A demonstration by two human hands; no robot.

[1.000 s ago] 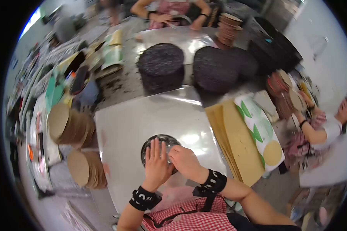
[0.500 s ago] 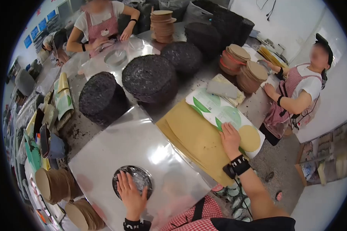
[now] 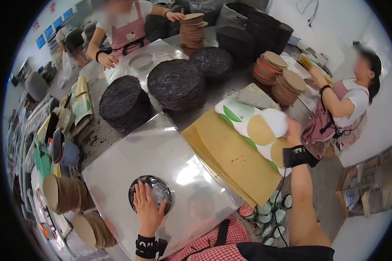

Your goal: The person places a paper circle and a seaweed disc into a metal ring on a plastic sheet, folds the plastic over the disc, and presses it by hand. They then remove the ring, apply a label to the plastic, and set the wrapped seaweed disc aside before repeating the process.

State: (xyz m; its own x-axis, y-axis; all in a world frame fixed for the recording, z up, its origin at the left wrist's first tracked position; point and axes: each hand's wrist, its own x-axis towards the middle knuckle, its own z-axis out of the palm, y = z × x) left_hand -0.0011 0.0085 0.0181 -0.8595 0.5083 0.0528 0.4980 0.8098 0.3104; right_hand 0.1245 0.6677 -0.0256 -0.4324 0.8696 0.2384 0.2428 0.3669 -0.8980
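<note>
My left hand (image 3: pixel 149 209) lies flat, fingers spread, on a round dark disc (image 3: pixel 164 191) with a shiny, clear-looking surface. The disc rests on a large transparent plastic sheet (image 3: pixel 130 161). At the right, my right hand (image 3: pixel 293 132) has its fingers bent at the edge of a round white sheet (image 3: pixel 274 122), which is raised and slightly blurred. Below it is a green and white printed packet (image 3: pixel 231 108) with round tan papers (image 3: pixel 259 129) on it. Brown paper sheets (image 3: pixel 231 156) lie between my two hands.
Large dark round cakes (image 3: pixel 176 82) stand beyond the plastic sheet. Stacks of brown discs (image 3: pixel 65 193) are at the left, others (image 3: pixel 287 87) at the back right. A person (image 3: pixel 128 28) works across the table, another person (image 3: pixel 344 100) at the right.
My right hand has moved right and up from the printed packet and now has the white round sheet at its fingers. A second tan circle shows. My left hand stays on the disc.
</note>
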